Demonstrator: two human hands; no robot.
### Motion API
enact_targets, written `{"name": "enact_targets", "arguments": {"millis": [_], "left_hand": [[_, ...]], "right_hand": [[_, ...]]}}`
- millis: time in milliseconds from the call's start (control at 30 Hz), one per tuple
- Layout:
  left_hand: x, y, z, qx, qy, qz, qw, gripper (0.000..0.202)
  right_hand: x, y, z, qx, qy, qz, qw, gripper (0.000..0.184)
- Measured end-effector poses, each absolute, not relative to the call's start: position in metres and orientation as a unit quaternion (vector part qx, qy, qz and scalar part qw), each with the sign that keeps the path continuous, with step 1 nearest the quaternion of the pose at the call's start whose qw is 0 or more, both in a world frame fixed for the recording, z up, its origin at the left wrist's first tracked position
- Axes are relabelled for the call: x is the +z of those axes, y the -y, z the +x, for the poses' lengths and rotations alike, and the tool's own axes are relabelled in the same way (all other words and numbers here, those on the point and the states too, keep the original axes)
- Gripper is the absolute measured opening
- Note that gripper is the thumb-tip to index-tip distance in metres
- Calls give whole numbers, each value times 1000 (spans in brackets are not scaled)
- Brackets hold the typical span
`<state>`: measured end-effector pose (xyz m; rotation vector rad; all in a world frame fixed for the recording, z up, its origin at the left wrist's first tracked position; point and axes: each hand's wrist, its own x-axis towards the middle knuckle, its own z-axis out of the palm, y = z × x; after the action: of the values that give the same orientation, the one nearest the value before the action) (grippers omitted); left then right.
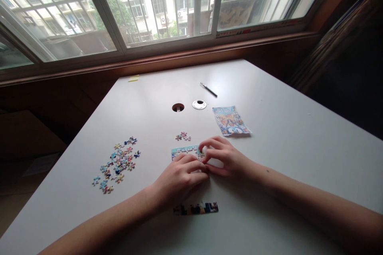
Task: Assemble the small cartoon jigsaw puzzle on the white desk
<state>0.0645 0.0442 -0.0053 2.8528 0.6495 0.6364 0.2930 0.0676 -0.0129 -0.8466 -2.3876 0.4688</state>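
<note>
Both my hands meet over a partly joined jigsaw puzzle (186,150) with a light blue top edge. My left hand (187,170) covers its lower part, fingers bent and close together. From the right, my right hand (224,156) reaches in with curled fingers, its thumb and fingertips drawn together at the puzzle's right side. Whatever lies between the fingertips of either hand is hidden. Nearer to me lies a joined dark strip of puzzle (196,208), apart from the upper section. A few loose puzzle pieces (183,136) rest just beyond the upper section.
Many loose puzzle pieces (119,163) are spread at left on the white table (269,127). A colourful picture sheet (231,120) lies beyond my right hand. Farther back are a black pen (208,89), a round metal cover (199,104) and a cable hole (178,107).
</note>
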Motion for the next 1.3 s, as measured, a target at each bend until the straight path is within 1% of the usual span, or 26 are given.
{"name": "enact_targets", "arguments": {"millis": [167,300,467,567,867,1300], "left_hand": [[3,-42,65,197,-212,956,40,19],[10,-37,64,166,-192,967,-12,17],[16,-26,67,121,-181,974,-59,22],[18,-20,69,96,-198,974,-47,22],[24,-19,68,50,-214,975,41,24],[27,-15,70,62,-212,974,56,19]], "right_hand": [[-11,-67,292,181,888,-318,278,4],[-11,-67,291,181,887,-318,283,4],[-11,-66,292,177,888,-315,286,4],[-12,-66,292,176,888,-314,287,5],[-12,-66,292,173,890,-313,284,4],[-12,-66,292,175,889,-314,284,6]]}}
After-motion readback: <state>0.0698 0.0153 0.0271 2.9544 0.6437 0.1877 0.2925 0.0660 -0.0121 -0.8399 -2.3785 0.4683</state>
